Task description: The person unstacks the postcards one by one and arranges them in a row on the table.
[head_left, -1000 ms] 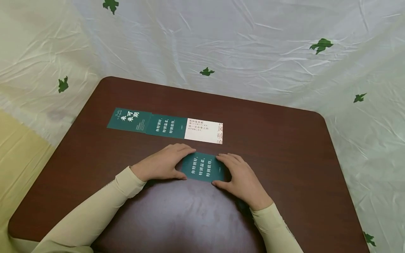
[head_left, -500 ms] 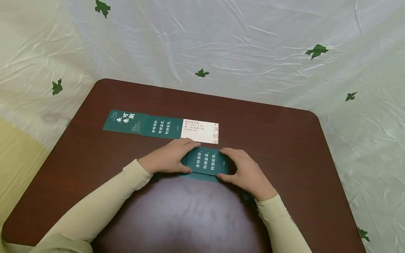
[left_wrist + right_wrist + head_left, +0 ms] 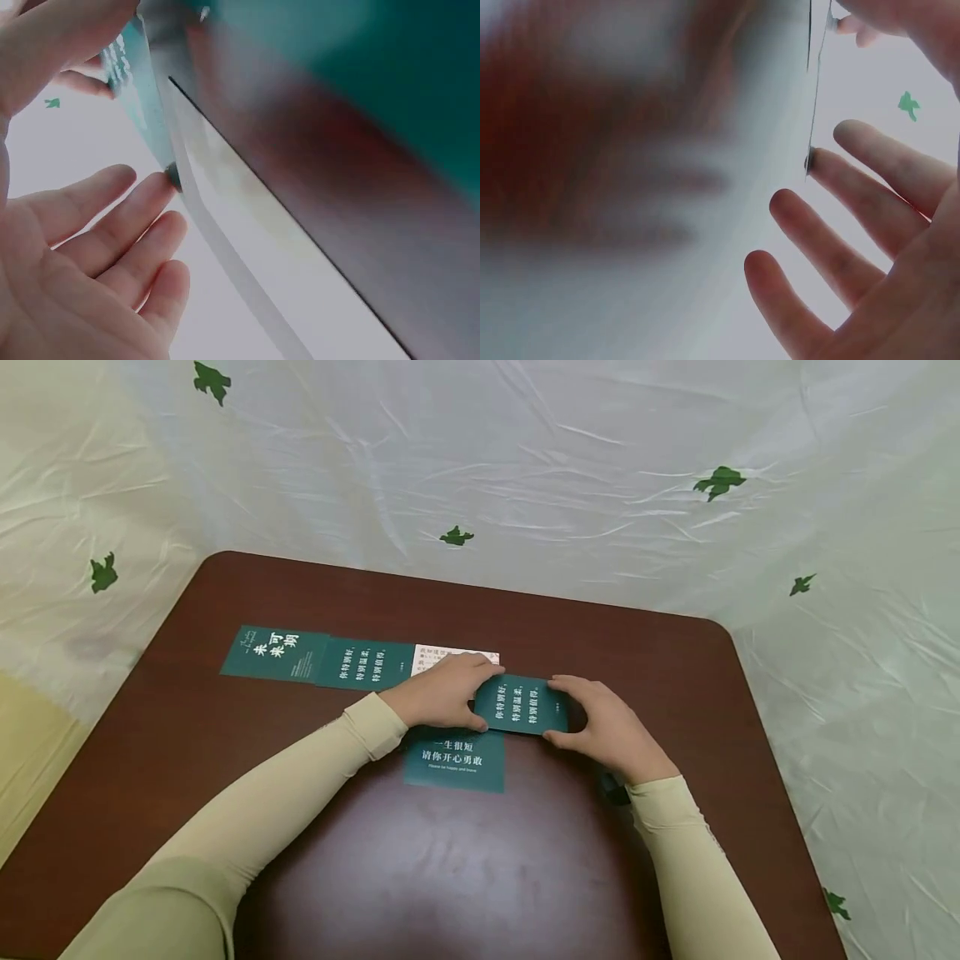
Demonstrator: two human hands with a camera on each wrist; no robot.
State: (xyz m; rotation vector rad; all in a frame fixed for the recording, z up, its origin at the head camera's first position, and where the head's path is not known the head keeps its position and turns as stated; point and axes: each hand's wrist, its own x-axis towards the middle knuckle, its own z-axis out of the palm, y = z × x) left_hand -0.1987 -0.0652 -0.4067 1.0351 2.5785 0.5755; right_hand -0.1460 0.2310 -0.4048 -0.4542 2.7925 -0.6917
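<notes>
Both hands hold a dark green card [image 3: 521, 703] with white Chinese lettering, raised over the table. My left hand [image 3: 442, 689] grips its left end, thumb at the near corner and a fingertip at the far one. On the right end my right hand [image 3: 618, 727] pinches the corners the same way. In the right wrist view the card [image 3: 817, 97] shows nearly edge-on, with the other fingers spread below. Another green card [image 3: 456, 764] lies under and in front of the left hand, its upper part hidden.
Farther back, a row on the brown table [image 3: 600, 635] holds a green card [image 3: 270, 652], a second green card [image 3: 363, 664] and a white card [image 3: 429, 658], partly covered by the left hand. A pale curtain [image 3: 570, 468] with green bird shapes surrounds the table's back and sides.
Both hands have lifted the green card and carried it away from the body and to the right, toward the white card's right end. The green card beneath has come into view.
</notes>
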